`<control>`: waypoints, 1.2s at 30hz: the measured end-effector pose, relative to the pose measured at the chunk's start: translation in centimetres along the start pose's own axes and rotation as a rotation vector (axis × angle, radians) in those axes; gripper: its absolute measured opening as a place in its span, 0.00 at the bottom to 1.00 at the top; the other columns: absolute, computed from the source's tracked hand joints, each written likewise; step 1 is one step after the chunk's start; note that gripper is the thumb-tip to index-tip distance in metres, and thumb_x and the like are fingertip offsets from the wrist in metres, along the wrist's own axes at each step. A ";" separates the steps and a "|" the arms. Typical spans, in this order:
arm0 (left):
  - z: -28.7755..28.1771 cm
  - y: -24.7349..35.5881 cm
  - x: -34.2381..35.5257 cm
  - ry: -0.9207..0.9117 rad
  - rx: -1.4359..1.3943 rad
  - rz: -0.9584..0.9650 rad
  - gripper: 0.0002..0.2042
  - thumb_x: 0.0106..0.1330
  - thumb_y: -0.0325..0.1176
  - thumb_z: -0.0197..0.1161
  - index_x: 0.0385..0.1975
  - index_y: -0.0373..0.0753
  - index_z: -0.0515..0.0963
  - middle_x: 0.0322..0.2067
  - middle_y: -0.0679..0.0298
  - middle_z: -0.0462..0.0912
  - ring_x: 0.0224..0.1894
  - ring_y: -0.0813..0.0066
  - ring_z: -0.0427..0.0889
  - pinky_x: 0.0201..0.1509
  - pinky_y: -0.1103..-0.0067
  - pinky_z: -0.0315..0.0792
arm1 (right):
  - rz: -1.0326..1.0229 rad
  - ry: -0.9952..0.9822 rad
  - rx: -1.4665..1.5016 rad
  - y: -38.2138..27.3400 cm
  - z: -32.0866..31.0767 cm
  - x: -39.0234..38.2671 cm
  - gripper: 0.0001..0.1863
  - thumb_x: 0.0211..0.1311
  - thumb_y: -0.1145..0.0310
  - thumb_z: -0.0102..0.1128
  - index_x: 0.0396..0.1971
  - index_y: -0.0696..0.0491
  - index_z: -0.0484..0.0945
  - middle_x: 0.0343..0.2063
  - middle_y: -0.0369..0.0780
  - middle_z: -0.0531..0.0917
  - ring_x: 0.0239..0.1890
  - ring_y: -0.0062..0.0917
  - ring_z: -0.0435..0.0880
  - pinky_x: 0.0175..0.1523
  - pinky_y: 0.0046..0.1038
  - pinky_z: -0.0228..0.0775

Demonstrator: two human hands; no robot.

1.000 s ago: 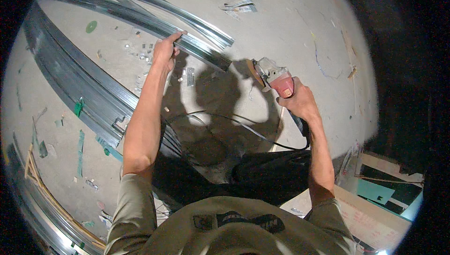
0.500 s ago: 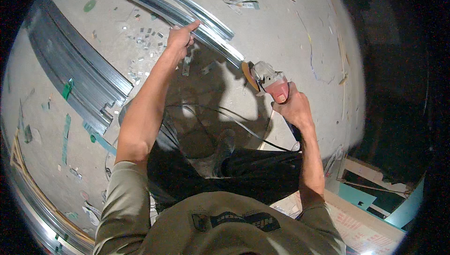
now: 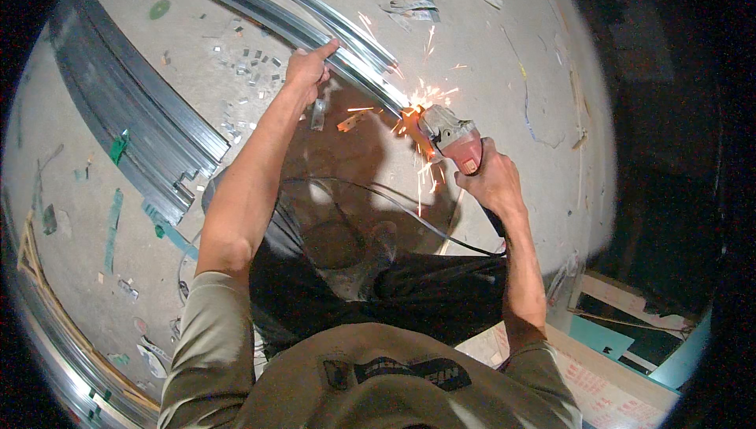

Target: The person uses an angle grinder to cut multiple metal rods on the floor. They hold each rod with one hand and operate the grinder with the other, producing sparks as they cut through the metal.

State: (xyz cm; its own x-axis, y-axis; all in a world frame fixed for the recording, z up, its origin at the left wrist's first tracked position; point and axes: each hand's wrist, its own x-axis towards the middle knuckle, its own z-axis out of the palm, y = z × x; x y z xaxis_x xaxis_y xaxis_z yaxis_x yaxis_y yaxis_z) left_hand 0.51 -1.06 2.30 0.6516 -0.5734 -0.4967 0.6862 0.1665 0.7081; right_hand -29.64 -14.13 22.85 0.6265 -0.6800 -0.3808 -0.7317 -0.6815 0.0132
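My left hand (image 3: 307, 70) grips a long silver metal channel (image 3: 362, 74), its index finger along the metal. My right hand (image 3: 492, 181) is closed on a red angle grinder (image 3: 461, 144) with a pale metal gear head. The grinder's disc meets the channel's right end, where bright orange sparks (image 3: 417, 106) fly up and down. More channels lie alongside the held one, toward the upper left. A black cord (image 3: 425, 220) runs from the grinder across the shadowed floor in front of my bent legs.
A bundle of metal profiles (image 3: 126, 90) lies left, with small cut pieces (image 3: 252, 63) and a green disc (image 3: 160, 8) nearby. More long strips (image 3: 59, 358) lie at lower left. Cardboard (image 3: 583, 358) and a teal board (image 3: 602, 330) sit lower right, beside a dark area.
My left hand has moved right and up with the channel. The grinder has shifted left against the channel's end, and sparks have appeared there.
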 end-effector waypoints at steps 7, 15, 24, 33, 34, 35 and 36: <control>0.4 0.2 -0.8 0.039 -0.015 -0.034 0.10 0.65 0.35 0.73 0.36 0.36 0.80 0.27 0.69 0.79 0.19 0.85 0.67 0.18 0.87 0.60 | -0.007 -0.009 0.009 -0.4 -0.4 0.0 0.31 0.45 0.59 0.73 0.45 0.63 0.73 0.34 0.58 0.85 0.39 0.54 0.86 0.44 0.47 0.78; 0.1 0.3 -0.7 0.068 -0.020 -0.077 0.10 0.64 0.34 0.73 0.33 0.36 0.79 0.27 0.68 0.79 0.19 0.86 0.69 0.17 0.88 0.61 | 0.044 -0.043 0.038 -0.2 -0.1 0.4 0.30 0.44 0.60 0.72 0.45 0.62 0.74 0.34 0.58 0.86 0.40 0.54 0.86 0.45 0.46 0.78; -0.6 0.1 -0.8 0.007 -0.053 -0.072 0.09 0.65 0.32 0.72 0.29 0.37 0.79 0.24 0.68 0.78 0.16 0.85 0.68 0.14 0.86 0.61 | 0.051 -0.044 -0.001 0.9 0.9 1.0 0.31 0.43 0.62 0.71 0.47 0.63 0.74 0.35 0.57 0.86 0.40 0.53 0.86 0.47 0.45 0.78; -0.3 0.2 -1.2 0.032 -0.031 -0.058 0.10 0.64 0.33 0.73 0.28 0.37 0.79 0.21 0.69 0.76 0.15 0.85 0.66 0.14 0.84 0.59 | 0.028 -0.041 0.007 0.4 0.4 1.1 0.33 0.42 0.59 0.71 0.47 0.64 0.74 0.34 0.58 0.86 0.40 0.52 0.86 0.46 0.46 0.79; -0.3 0.3 -1.4 0.023 -0.040 -0.065 0.10 0.64 0.33 0.73 0.28 0.37 0.78 0.21 0.69 0.76 0.15 0.85 0.66 0.14 0.84 0.59 | 0.028 -0.042 0.017 0.4 0.4 1.1 0.33 0.42 0.59 0.71 0.47 0.64 0.74 0.34 0.58 0.86 0.40 0.53 0.86 0.46 0.46 0.79; -0.2 0.4 -1.5 0.032 -0.026 -0.061 0.10 0.64 0.33 0.73 0.29 0.37 0.78 0.22 0.69 0.76 0.16 0.85 0.66 0.14 0.84 0.59 | 0.024 -0.038 0.004 0.5 0.4 1.1 0.33 0.42 0.59 0.71 0.47 0.63 0.74 0.34 0.58 0.86 0.39 0.53 0.86 0.46 0.46 0.79; -0.2 0.4 -1.7 0.050 -0.012 -0.064 0.10 0.64 0.33 0.72 0.29 0.37 0.78 0.22 0.69 0.75 0.16 0.85 0.65 0.14 0.84 0.59 | 0.018 -0.035 -0.009 0.6 0.5 1.1 0.33 0.42 0.59 0.71 0.47 0.63 0.74 0.34 0.57 0.86 0.39 0.53 0.86 0.46 0.46 0.79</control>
State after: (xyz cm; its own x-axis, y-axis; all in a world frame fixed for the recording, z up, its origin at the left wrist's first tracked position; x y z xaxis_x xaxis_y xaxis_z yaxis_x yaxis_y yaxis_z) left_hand -0.21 0.10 3.36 0.6217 -0.5421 -0.5653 0.7306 0.1411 0.6681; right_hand -29.46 -15.15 21.98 0.6030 -0.6827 -0.4127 -0.7405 -0.6715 0.0290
